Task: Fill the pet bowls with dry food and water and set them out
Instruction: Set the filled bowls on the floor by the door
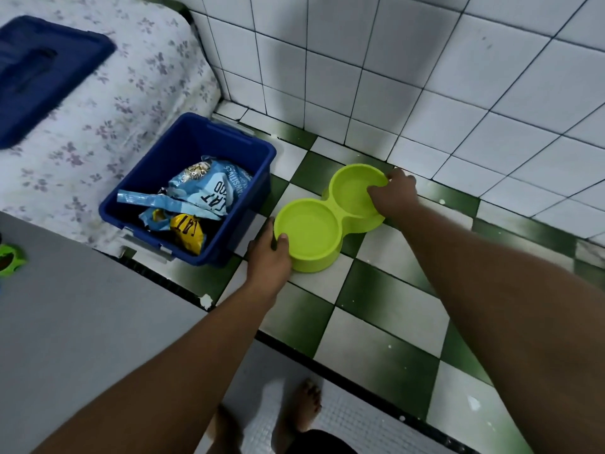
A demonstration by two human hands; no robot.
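A lime-green double pet bowl [327, 221] rests on the green-and-white checkered floor near the tiled wall. Both of its round wells look empty of dry food; I cannot tell whether there is water in them. My left hand [268, 257] grips the rim of the near well, thumb over the edge. My right hand [394, 194] holds the rim of the far well. To the left, a blue plastic bin [258, 152] holds crumpled cat food bags, one light blue [209, 188] and one yellow [188, 229].
The bin's blue lid [39, 77] lies on a flowered mattress [137, 93] at the left. A grey mat [82, 322] covers the floor below it. A white tiled wall [425, 77] stands right behind the bowl. My bare feet [304, 407] are at the bottom.
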